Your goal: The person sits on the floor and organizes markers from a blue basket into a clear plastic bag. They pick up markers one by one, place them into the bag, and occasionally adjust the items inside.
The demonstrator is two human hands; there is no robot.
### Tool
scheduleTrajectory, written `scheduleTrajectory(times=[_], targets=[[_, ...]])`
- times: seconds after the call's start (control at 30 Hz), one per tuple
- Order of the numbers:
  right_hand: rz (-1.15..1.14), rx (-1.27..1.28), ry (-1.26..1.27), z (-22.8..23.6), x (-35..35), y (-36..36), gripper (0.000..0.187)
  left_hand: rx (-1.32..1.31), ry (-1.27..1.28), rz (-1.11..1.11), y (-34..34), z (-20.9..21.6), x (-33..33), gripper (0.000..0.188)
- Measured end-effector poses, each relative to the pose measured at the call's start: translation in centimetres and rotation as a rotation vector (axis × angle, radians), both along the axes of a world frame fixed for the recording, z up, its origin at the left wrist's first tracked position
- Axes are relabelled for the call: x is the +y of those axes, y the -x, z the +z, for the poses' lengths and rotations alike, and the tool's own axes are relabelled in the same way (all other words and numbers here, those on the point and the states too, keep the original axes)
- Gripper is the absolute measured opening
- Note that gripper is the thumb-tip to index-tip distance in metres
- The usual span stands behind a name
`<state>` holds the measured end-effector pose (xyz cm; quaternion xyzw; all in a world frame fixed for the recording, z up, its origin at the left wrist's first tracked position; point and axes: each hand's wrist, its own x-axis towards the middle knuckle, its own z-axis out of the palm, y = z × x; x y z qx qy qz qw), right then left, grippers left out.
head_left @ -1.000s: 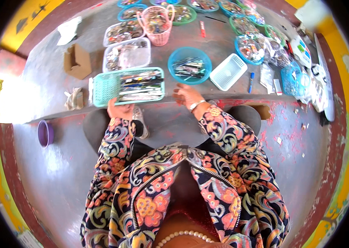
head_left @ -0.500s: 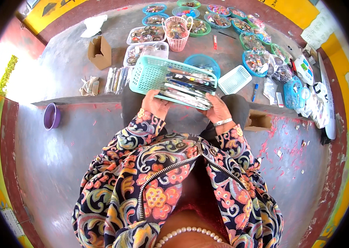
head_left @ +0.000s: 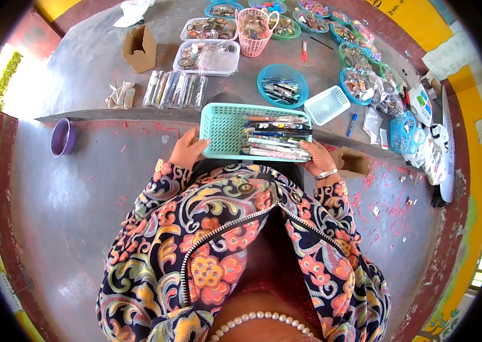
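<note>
Both hands grasp a turquoise basket (head_left: 224, 128) in front of the chest: the left hand (head_left: 186, 151) at its left end, the right hand (head_left: 319, 159) at its right end. Pens (head_left: 275, 137) lie inside, toward the right hand. Beyond the grip, a round blue bowl (head_left: 282, 85) and a white basket (head_left: 326, 105) stand on the grey table (head_left: 92, 62).

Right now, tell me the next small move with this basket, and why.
Probably level the turquoise basket before carrying it on. The left hand and right hand grip its ends, and the pens are all piled toward the right end, so that side likely weighs more.
</note>
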<state>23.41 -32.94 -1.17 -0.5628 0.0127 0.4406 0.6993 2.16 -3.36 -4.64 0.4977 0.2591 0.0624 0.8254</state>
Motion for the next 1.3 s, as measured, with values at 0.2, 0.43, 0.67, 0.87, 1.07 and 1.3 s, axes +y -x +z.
scheduleTrajectory(times=[0.2,0.43,0.67,0.87,1.07,1.3], targets=[[0.124,0.020,0.019,-0.8,-0.1,-0.6,0.041,0.075,-0.589,-0.109,2.0,-0.5,-0.7,0.033],[0.059,-0.192,0.147,3.1,-2.0,2.3,0.051,0.041,-0.917,-0.188,1.8,0.8,-1.3,0.029],[-0.025,-1.059,0.674,1.7,-4.8,6.6,0.064,0.097,-0.894,-0.213,1.6,1.6,-1.5,0.027],[0.144,-1.293,0.709,1.6,-3.3,7.6,0.065,0.032,-0.901,-0.197,2.0,1.7,-1.5,0.027],[0.157,-1.653,0.667,5.6,-0.9,7.7,0.057,-0.001,-0.848,-0.055,2.6,1.1,-0.9,0.031],[0.461,-1.805,0.669,3.2,-0.3,7.0,0.052,-0.105,-1.034,0.074,2.9,3.7,0.0,0.023]])
